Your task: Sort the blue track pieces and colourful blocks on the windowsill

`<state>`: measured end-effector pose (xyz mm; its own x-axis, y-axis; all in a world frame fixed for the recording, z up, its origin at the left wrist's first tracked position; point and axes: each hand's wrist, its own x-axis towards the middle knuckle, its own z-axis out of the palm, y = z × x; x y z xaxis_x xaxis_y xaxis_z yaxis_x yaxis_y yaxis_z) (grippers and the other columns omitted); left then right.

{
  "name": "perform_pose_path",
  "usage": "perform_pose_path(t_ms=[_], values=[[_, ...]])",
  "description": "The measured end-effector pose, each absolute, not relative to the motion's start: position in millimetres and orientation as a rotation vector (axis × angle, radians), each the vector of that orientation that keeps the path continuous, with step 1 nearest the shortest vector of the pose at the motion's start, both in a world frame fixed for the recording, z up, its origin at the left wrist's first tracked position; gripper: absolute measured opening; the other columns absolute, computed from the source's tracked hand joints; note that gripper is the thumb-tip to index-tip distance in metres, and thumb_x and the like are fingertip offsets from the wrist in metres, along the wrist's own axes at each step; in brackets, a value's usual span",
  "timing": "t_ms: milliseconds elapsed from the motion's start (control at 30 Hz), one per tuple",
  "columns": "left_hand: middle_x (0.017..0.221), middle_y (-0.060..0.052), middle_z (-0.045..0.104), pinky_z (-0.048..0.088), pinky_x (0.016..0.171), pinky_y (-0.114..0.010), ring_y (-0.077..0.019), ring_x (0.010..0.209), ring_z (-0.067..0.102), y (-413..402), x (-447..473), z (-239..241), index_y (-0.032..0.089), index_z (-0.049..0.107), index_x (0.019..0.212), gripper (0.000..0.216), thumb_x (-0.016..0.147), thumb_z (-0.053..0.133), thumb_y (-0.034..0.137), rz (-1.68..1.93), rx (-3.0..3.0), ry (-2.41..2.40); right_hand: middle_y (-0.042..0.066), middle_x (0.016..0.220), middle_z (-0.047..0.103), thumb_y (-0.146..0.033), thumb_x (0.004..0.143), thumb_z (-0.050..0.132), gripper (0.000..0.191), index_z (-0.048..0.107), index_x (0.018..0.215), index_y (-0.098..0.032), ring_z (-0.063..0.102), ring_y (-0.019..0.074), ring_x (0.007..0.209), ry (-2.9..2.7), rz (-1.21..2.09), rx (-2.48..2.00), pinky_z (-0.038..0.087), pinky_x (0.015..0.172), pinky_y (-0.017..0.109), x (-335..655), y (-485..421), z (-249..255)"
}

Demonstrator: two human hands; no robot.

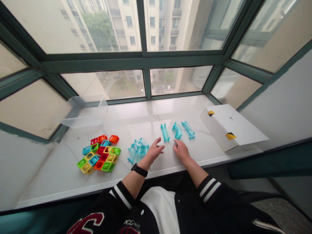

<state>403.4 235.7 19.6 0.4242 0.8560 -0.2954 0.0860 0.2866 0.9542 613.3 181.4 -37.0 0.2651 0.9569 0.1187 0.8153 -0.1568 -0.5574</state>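
My left hand (154,151) lies on the white sill with its fingers loosely spread, holding nothing. It rests just right of a heap of curved clear-blue track pieces (137,149). My right hand (180,149) lies flat beside it, fingers forward and empty. Just beyond the two hands, three blue track pieces stand in a row: a straight one (165,132), a curved one (177,130) and another straight one (188,129). A cluster of several coloured square frame blocks (100,153) sits to the left.
A clear plastic bin (84,112) stands at the back left against the window. A white cardboard box (230,126) with yellow-black tape lies at the right. The sill's front edge (97,188) runs just before my sleeves.
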Motion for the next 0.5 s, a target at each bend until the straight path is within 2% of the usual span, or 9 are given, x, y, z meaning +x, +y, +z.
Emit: perform_pose_path(t_ms=[133,300,500], values=[[0.165,-0.019,0.042,0.063,0.079,-0.035,-0.0269,0.114,0.067,225.8,358.0,39.1,0.024,0.051,0.154,0.075,0.087,0.077,0.044,0.663,1.185,0.956,0.017,0.122,0.068,-0.017,0.092,0.057,0.041,0.071,0.131,-0.012,0.064,0.0292,0.116,-1.565,0.229,-2.104,0.049,0.110,0.041,635.9,169.0,-45.2],[0.161,-0.018,0.048,0.063,0.075,-0.037,-0.0294,0.110,0.071,203.2,290.5,50.3,0.027,0.054,0.151,0.076,0.083,0.079,0.052,0.665,1.203,0.971,0.017,0.133,0.064,-0.019,0.094,0.059,0.044,0.069,0.137,-0.014,0.061,0.0294,0.122,-1.606,0.225,-2.145,0.045,0.113,0.039,639.8,174.6,-44.1],[0.160,-0.017,0.051,0.063,0.078,-0.038,-0.0305,0.111,0.070,168.7,232.8,51.0,0.026,0.055,0.149,0.076,0.083,0.079,0.055,0.734,1.195,1.127,0.018,0.138,0.062,-0.022,0.097,0.058,0.043,0.068,0.137,-0.012,0.060,0.0303,0.123,-1.639,0.245,-2.217,0.043,0.113,0.038,636.4,183.3,-37.1]])
